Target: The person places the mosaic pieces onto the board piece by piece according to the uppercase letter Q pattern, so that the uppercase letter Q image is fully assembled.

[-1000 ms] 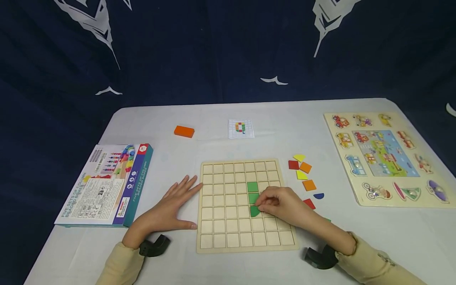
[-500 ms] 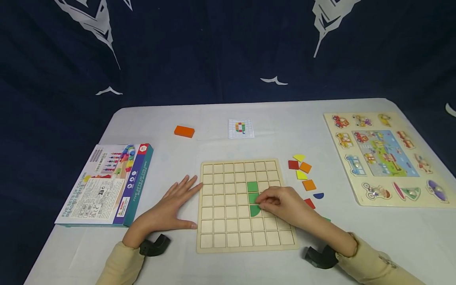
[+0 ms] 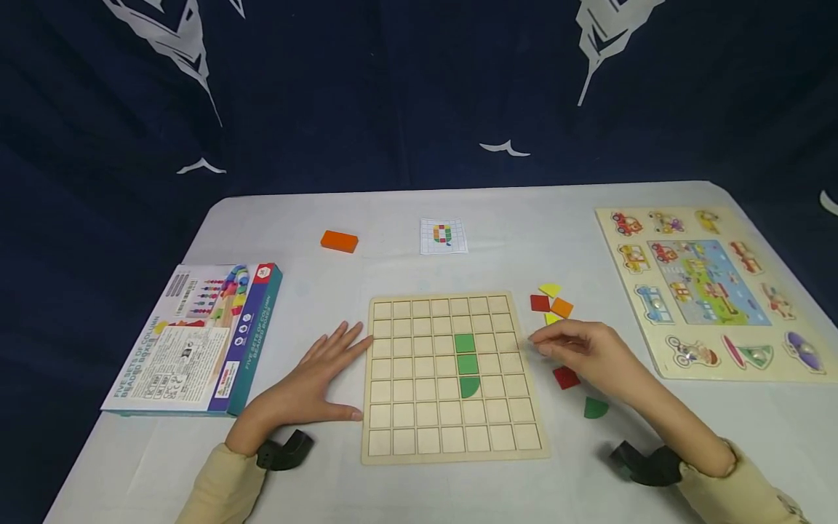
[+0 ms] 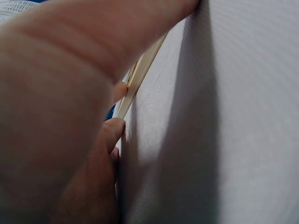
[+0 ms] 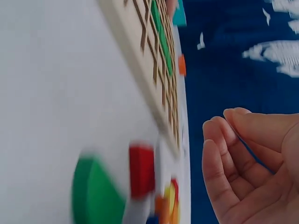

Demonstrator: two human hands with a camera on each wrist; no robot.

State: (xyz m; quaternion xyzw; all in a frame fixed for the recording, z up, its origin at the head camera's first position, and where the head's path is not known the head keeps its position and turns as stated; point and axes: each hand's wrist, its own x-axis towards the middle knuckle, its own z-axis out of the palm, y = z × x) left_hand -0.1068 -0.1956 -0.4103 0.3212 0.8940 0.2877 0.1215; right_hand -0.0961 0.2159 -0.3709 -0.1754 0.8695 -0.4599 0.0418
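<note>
Right of the grid board [image 3: 425,391], the right hand [image 3: 589,353] is hovering, fingers curved, thumb and index narrowly spaced, and is partly hiding a yellow tile [image 3: 551,318]. Three green tiles [image 3: 467,363] are sitting in the board's cells. Left of it, the left hand [image 3: 321,378] is resting, fingers spread wide; its thumb is blocking much of the left-wrist view.

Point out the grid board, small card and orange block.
Grid board [image 3: 444,367]: head view, a bare square near its middle.
Small card [image 3: 443,236]: head view, middle of its printed side.
Orange block [image 3: 338,240]: head view, top face.
</note>
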